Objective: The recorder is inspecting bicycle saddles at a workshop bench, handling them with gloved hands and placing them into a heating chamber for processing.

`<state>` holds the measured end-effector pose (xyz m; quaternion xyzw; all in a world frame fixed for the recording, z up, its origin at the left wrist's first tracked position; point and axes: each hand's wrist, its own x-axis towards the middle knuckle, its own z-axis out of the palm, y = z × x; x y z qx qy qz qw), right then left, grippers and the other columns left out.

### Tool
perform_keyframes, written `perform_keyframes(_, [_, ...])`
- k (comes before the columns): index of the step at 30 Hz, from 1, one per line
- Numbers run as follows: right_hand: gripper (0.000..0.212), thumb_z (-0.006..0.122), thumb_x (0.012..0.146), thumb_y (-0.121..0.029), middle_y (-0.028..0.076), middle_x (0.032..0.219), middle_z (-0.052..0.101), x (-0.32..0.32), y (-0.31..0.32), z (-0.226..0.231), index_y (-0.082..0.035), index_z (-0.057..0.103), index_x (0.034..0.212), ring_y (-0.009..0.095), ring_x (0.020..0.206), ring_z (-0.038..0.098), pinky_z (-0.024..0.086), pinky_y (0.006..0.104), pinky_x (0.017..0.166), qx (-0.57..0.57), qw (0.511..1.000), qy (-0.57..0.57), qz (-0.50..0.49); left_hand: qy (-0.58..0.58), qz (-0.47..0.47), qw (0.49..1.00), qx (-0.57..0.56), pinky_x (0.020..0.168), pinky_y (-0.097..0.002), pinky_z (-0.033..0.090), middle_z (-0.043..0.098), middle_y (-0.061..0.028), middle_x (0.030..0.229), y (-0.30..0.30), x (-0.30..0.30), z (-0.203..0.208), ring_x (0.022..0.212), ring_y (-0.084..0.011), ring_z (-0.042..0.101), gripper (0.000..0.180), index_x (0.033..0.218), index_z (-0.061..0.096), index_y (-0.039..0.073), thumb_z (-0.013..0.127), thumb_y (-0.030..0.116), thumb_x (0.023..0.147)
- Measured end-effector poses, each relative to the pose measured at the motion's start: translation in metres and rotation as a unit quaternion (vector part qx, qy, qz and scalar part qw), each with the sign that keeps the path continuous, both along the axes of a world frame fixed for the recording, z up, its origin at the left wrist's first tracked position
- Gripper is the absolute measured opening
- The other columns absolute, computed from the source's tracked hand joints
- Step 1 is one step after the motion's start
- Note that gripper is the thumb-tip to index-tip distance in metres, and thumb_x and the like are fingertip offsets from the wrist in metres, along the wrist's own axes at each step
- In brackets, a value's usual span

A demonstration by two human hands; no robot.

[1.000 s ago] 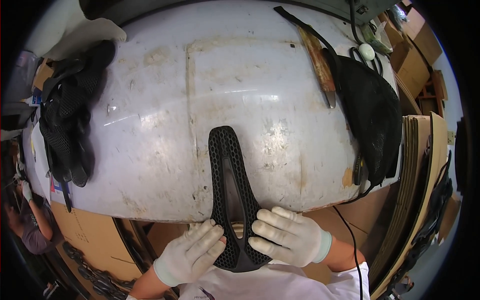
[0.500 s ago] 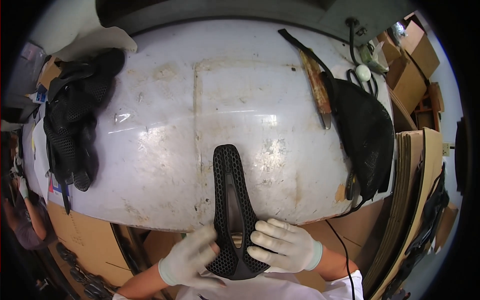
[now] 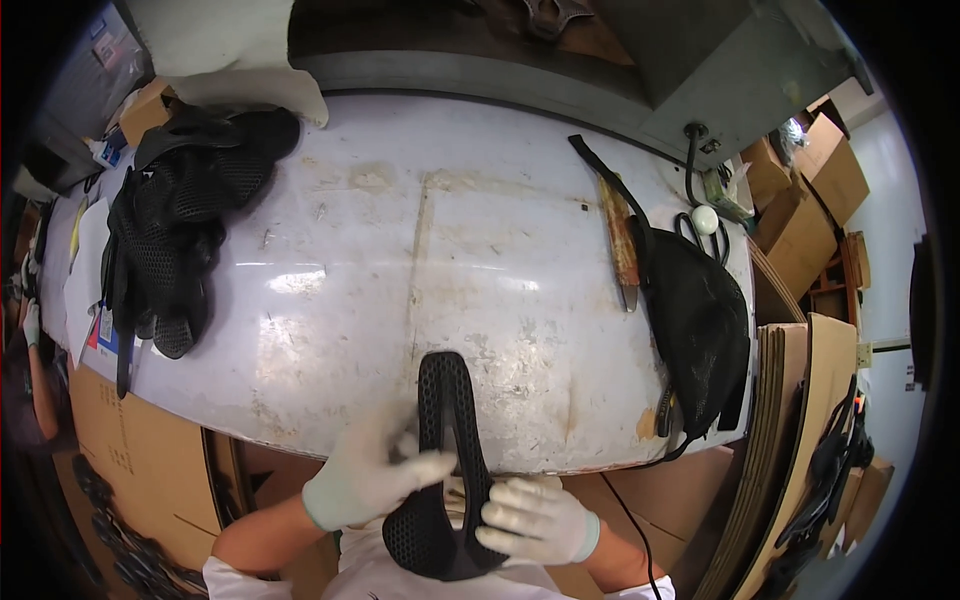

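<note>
A black bicycle saddle [image 3: 433, 545] with a honeycomb-patterned cover and a long central slot is held up at the table's near edge, its narrow nose pointing away from me. My right hand [image 3: 535, 520], in a whitish glove, grips the wide rear part from the right, fingers over its edge. My left hand [image 3: 368, 465], gloved the same way, is at the saddle's left side. Its thumb reaches across the top onto the slot, while the other fingers, smeared by motion, curl by the left edge. The saddle's underside is hidden.
Several black honeycomb covers [image 3: 185, 200] are heaped on the left of the white table [image 3: 340, 230]. On the right are a worn-handled blade tool [image 3: 618, 235] and a black mesh bag [image 3: 695, 325]. Stacked cardboard [image 3: 780, 420] stands at the right; a grey metal cabinet [image 3: 740, 75] borders the back.
The view has tilted up and shifted. My left hand has slid forward along the saddle, its thumb now over the slot. The saddle has come closer to my body, still in my right hand.
</note>
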<state>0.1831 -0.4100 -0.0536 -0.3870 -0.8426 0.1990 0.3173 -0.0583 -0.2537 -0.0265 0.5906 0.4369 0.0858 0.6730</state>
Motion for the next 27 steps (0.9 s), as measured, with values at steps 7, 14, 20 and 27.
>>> perform_keyframes(7, [0.064, 0.075, 0.094, -0.046, 0.02, 0.123, 0.071, -0.016, -0.014, -0.001, 0.0, 0.064, 0.137, 0.037, 0.122, 0.068, 0.052, 0.0448, 0.108, -0.067, 0.94, 0.333, -0.038, -0.017, -0.005, 0.999, -0.026, 0.074, -0.0285, 0.057, 0.077, -0.0111, 0.095, -0.04, -0.013, 0.02, 0.076, -0.0139, 0.072, 0.07, 0.145, 0.055, -0.001, 0.077, 0.036, 0.091])
perform_keyframes(14, [0.05, 0.074, 0.097, -0.037, 0.017, 0.101, 0.078, -0.015, 0.041, 0.018, 0.004, 0.069, 0.125, 0.023, 0.094, 0.076, 0.059, 0.0348, 0.086, -0.54, 0.797, 0.26, -0.079, -0.029, -0.065, 0.996, -0.046, 0.069, -0.0271, 0.058, 0.074, -0.0056, 0.082, -0.033, -0.008, 0.029, 0.071, -0.01, 0.07, 0.054, 0.134, 0.064, 0.001, 0.078, 0.029, 0.09])
perform_keyframes(20, [0.076, 0.075, 0.096, -0.049, 0.018, 0.098, 0.076, -0.019, 0.055, 0.046, 0.003, 0.049, 0.145, 0.03, 0.092, 0.076, 0.06, 0.0388, 0.084, -0.518, 0.849, 0.1, 0.023, 0.083, -0.049, 0.994, 0.047, 0.082, -0.0315, 0.062, 0.079, -0.0098, 0.099, -0.061, -0.035, 0.044, 0.086, -0.02, 0.079, 0.066, 0.135, 0.06, 0.001, 0.081, 0.045, 0.092])
perform_keyframes(27, [0.068, 0.082, 0.089, -0.039, 0.018, 0.126, 0.07, -0.027, 0.048, 0.056, 0.002, 0.058, 0.138, 0.03, 0.116, 0.067, 0.052, 0.0407, 0.103, -0.547, 0.797, 0.248, -0.061, -0.06, 0.046, 0.994, 0.08, 0.073, -0.0378, 0.054, 0.07, -0.019, 0.084, -0.062, -0.018, -0.014, 0.077, -0.0238, 0.072, 0.044, 0.114, 0.073, -0.002, 0.073, 0.038, 0.095])
